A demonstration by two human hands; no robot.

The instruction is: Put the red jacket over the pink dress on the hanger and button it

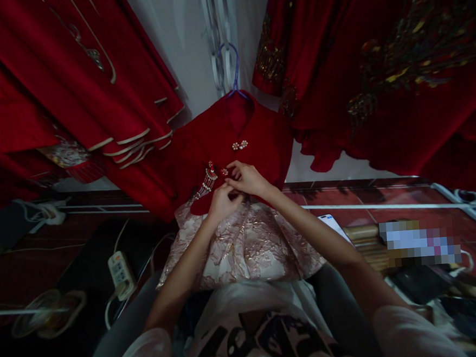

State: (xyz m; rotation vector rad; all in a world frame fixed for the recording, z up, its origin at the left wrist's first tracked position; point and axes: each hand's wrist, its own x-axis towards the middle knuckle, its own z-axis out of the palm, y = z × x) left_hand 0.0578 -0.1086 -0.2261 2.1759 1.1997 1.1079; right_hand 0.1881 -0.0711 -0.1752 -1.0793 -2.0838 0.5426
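A small red dress point(255, 139) with a pale brocade skirt point(246, 248) hangs in front of me on a blue hanger point(233, 64). A pearl clasp point(239, 144) sits below its collar, and a beaded tassel point(208, 181) hangs at the chest. My left hand point(221, 201) and my right hand point(248, 179) meet at the chest of the dress, just right of the tassel. Both have fingers pinched on the red fabric at the fastening there. What lies between the fingertips is too small to make out.
Red embroidered garments point(397, 64) hang at right and more red garments point(64, 87) at left. A white power strip point(120, 274) lies on the floor at left, a phone point(333, 225) at right, and a metal rail point(387, 207) crosses behind. My lap fills the bottom.
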